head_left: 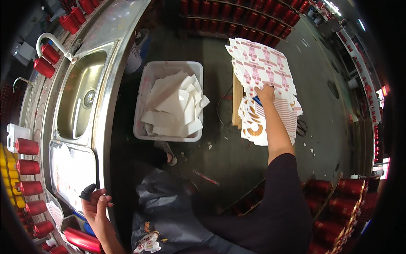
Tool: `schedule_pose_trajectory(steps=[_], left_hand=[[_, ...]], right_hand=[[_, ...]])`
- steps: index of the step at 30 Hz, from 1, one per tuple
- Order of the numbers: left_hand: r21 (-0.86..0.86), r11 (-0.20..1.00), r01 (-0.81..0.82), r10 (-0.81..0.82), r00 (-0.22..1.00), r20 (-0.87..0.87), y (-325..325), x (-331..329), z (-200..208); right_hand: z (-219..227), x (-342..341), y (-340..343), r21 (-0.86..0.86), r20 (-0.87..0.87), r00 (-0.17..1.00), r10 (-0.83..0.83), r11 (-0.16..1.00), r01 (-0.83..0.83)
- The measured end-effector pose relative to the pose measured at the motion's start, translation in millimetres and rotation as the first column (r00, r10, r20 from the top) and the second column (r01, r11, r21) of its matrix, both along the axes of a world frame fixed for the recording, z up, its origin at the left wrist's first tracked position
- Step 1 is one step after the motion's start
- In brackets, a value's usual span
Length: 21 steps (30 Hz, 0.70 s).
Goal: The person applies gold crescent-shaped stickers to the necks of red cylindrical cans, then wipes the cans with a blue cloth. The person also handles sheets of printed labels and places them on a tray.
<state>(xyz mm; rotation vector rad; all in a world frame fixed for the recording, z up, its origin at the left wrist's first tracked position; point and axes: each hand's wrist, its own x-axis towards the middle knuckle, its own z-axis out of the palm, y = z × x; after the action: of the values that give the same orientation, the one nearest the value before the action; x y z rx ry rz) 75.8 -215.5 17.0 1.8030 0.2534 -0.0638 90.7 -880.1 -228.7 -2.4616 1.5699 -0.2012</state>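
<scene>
Right hand: (265, 94) stretched out to the printed sheets (270, 63), fingers bent down onto them near their near edge; I cannot tell whether it pinches a sheet or only presses on it
Printed sheets: white with pink-red shapes, piled at the far end of a wooden stand (237, 99), whose left edge shows beside them
Nearer sheets: striped sheets (285, 120) toward the right edge of the stand, and sheets with gold-brown shapes (255, 128) toward its left edge
Blue thing: (256, 100) just under the right hand (too small a part shows to say what it is)
Scissors: (301, 128) black loops just beside the right edge of the striped sheets
Left hand: (98, 206) over the right edge of the metal counter (110, 21), fingers loosely curled and spread, nothing seen between them; a black covering (88, 191) sits on one fingertip
Tray: (72, 144) beside that hand, at the counter's right edge, near the sink (76, 97), with a white sheet (78, 169) in it
Bin: (173, 64) white, between counter and stand, heaped with paper scraps (169, 99)
</scene>
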Motion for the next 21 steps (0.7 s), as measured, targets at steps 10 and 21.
schedule_pose_trajectory(steps=[10,21], left_hand=[[0.004,1.000,0.012,-0.012,0.993,-0.115,-28.0,24.1,-17.0],[0.013,1.000,0.008,-0.006,0.988,-0.153,-40.2,33.0,-26.5]], right_hand=[[-17.0,34.8,-43.6,0.094,-0.174,0.982,0.068,0.994,-0.052],[-4.7,50.3,-51.2,0.103,-0.280,0.938,0.205,0.978,-0.183]])
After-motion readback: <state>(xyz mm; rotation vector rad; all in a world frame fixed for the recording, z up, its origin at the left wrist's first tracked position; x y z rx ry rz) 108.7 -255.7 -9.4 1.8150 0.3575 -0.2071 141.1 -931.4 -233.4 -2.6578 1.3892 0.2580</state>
